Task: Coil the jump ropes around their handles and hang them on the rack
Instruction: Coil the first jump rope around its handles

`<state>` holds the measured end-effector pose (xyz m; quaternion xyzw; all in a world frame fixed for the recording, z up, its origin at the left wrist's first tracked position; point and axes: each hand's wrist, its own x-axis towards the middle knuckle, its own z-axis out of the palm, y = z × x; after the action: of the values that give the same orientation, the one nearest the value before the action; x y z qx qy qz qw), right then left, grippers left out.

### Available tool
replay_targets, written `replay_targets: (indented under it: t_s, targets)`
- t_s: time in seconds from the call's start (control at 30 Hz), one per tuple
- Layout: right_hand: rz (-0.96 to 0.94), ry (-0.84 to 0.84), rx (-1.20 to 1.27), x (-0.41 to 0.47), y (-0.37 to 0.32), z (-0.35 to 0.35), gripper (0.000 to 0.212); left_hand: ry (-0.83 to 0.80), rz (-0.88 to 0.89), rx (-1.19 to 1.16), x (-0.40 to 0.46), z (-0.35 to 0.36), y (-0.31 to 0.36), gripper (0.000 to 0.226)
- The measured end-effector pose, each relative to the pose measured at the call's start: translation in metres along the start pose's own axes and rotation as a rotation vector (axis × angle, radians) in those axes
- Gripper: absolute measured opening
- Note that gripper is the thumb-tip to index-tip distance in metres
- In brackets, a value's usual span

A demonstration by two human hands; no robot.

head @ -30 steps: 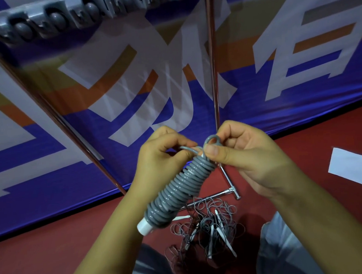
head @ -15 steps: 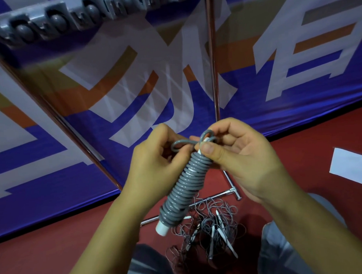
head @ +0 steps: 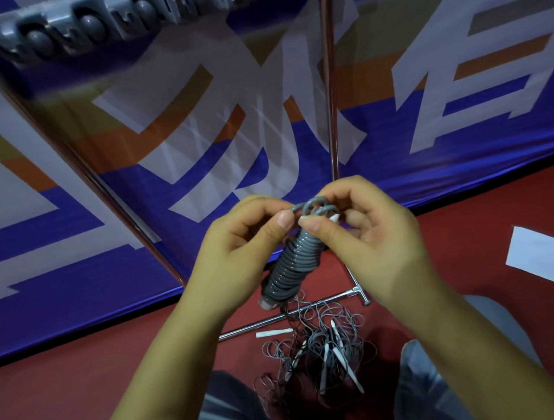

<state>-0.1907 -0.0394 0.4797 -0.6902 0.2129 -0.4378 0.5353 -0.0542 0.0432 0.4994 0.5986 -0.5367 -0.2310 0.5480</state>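
Both hands — left hand (head: 239, 242), right hand (head: 374, 234) — pinch the coiled rope (head: 291, 262)

The coiled rope (head: 291, 262) is slate grey, with white handle tips showing at both ends. Behind it hangs a banner (head: 424, 160) of deep blue with broad white characters and orange and olive bands. The floor (head: 87, 383) is dull red, carrying a tangle of grey ropes (head: 318, 349) with white handles and a white marking (head: 538, 254).

The red floor (head: 87, 383) carried a tangled pile of grey jump ropes (head: 318, 353), the rack's metal foot bar (head: 273, 320) and a white sheet (head: 538, 257).
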Motion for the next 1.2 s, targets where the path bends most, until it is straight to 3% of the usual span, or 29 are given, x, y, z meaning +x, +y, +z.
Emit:
replay_targets:
  t_s: [0.17, 0.37, 0.5, 0.7, 0.87, 1.0, 1.2]
  targets:
    - [-0.076, 0.029, -0.068, 0.002, 0.007, 0.002, 0.014, -0.033, -0.045, -0.071, 0.000, 0.001, -0.001, 0.013]
    - [0.024, -0.014, -0.084, -0.002, 0.010, 0.004, 0.019, 0.027, -0.116, -0.094, -0.001, 0.000, 0.002, 0.003]
    - [0.053, -0.024, -0.051, -0.004, 0.009, 0.005, 0.023, 0.016, -0.166, -0.108, 0.002, -0.007, 0.003, 0.027]
    - [0.048, 0.010, -0.107, -0.002, 0.009, 0.004, 0.038, 0.003, -0.267, -0.072, 0.005, -0.007, 0.004, 0.002]
    - [0.048, 0.025, -0.166, -0.005, 0.007, 0.004, 0.030, -0.081, -0.180, 0.173, 0.000, -0.004, 0.011, 0.006]
    - [0.019, 0.028, -0.293, -0.005, 0.005, 0.005, 0.033, -0.011, -0.198, 0.285, 0.002, 0.002, 0.007, 0.011]
    - [-0.049, 0.025, -0.361, -0.006, 0.008, 0.007, 0.025, 0.013, -0.320, 0.129, 0.007, 0.008, -0.002, 0.019]
